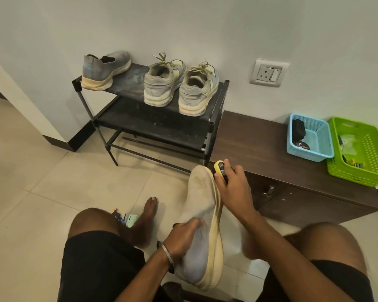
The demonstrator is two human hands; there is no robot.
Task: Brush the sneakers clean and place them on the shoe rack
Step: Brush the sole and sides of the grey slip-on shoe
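A grey knit sneaker [200,205] with a yellowed sole lies tilted on its side between my knees, toe pointing away. My left hand [183,236] grips it around the middle of the upper. My right hand [231,182] holds a yellow-and-black brush [220,168] against the sole edge near the toe. On the top shelf of the black shoe rack [140,125] stand the matching grey sneaker [105,69] at the left and a laced grey pair [180,83] at the right.
A low dark wooden cabinet [260,144] stands right of the rack, carrying a blue basket [310,138] and a green basket [362,151]. A wall socket [268,73] is above it. Small items [124,217] lie on the tiled floor by my bare foot.
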